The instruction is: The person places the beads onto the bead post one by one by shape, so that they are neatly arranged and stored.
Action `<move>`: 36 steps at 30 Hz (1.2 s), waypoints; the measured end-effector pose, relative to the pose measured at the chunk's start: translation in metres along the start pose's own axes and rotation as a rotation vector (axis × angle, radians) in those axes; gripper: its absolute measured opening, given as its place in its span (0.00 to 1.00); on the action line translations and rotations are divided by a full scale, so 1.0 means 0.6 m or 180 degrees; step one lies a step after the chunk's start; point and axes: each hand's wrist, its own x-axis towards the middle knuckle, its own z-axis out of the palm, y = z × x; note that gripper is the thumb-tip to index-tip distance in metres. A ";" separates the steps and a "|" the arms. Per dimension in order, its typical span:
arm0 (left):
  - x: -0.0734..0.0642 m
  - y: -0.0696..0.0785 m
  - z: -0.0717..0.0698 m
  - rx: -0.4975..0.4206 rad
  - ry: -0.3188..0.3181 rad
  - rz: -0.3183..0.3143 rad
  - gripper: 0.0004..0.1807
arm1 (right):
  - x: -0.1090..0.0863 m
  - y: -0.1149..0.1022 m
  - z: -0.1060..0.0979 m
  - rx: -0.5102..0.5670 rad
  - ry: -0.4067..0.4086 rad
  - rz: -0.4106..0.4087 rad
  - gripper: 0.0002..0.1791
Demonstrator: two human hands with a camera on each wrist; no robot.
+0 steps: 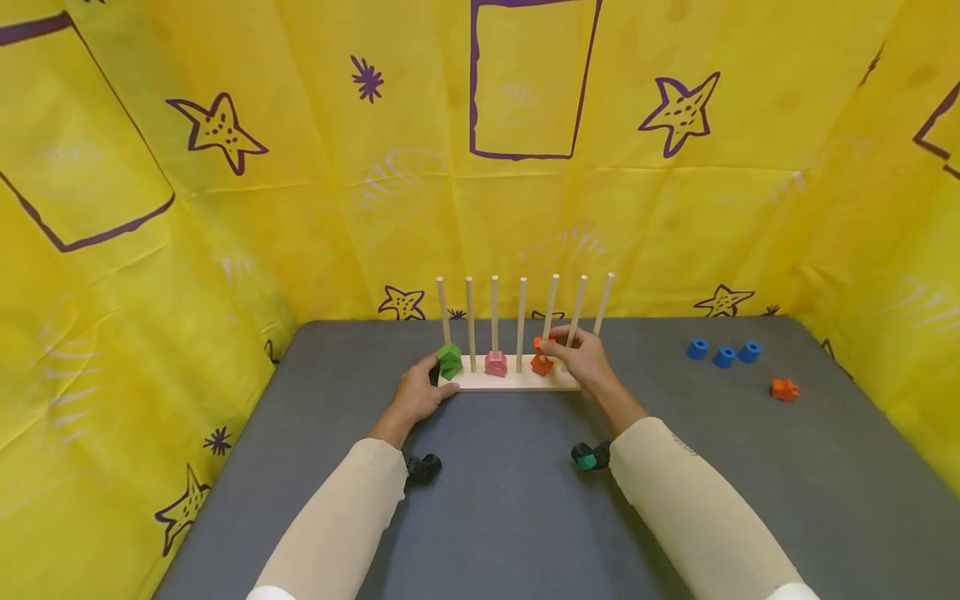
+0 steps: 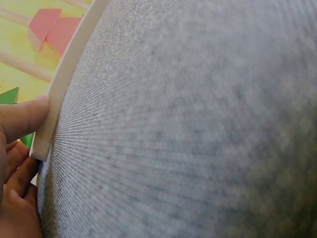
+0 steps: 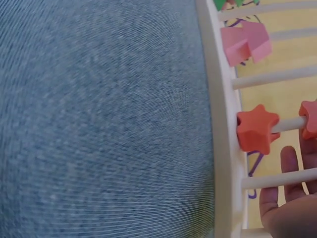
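right, so the right hand (image 1: 588,362) has its grip pinched on the upper star (image 1: 542,342), threaded on the fifth peg (image 1: 551,304) from the left, with a gap down to the lower star (image 3: 257,130) at the foot. over at the rack's (image 1: 517,381) left end, the left hand (image 1: 420,390) holds on, thumb along the front edge. best play, i'd say: keep the star level, let it slide straight down, no twisting, and keep that left hold firm against tipping. watch the sixth peg (image 1: 577,304), crowding those right fingers! elsewhere, green pieces (image 1: 449,362) sit on the first peg, close by the left hand, and pink pieces (image 1: 496,364) on the third. out right on the tabletop (image 1: 487,500), well clear, three blue pieces (image 1: 697,349) and a loose orange piece (image 1: 785,389).
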 end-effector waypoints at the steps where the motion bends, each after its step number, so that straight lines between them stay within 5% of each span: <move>1: 0.000 0.000 0.000 0.0022 0.0015 0.0039 0.39 | 0.000 0.002 -0.001 -0.0038 -0.0004 -0.0004 0.18; 7: 0.000 0.002 0.001 0.0067 0.0086 0.0216 0.39 | -0.002 0.011 -0.003 -0.0229 0.0007 0.0018 0.18; 27: -0.001 0.005 -0.003 0.0019 0.0054 0.0138 0.39 | -0.010 0.025 -0.002 -0.0236 0.0069 0.0055 0.21; 36: 0.000 0.000 -0.003 0.0012 0.0039 0.0112 0.39 | -0.029 0.025 -0.013 -0.0373 -0.0028 0.0007 0.29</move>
